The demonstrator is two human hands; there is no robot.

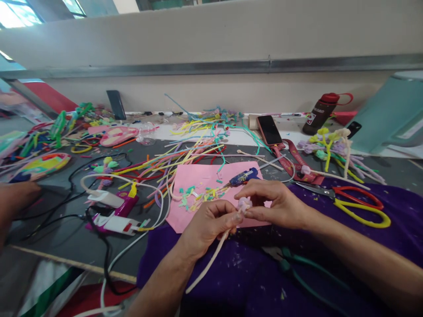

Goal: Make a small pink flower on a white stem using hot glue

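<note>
My left hand [213, 224] pinches a cream-white pipe cleaner [211, 259] just below its top; the free end slants down to the left over my lap. At the top sits a small pale lilac pipe-cleaner flower [244, 204]. The thumb and fingers of my right hand [274, 203] close on the flower from the right. Behind my hands lies a pink sheet [198, 174] strewn with short cut pieces of pipe cleaner [211, 193]. A blue glue gun [243, 177] rests on the sheet's far right corner.
Red-and-yellow scissors [360, 204] lie on purple cloth [390, 246] at right; green-handled pliers [297, 268] lie lower. Loose pipe cleaners [185, 154], a phone [269, 130] and a dark bottle [320, 113] stand behind. A plugged power strip [125, 207] with cables lies left, near another person's hand [23, 193].
</note>
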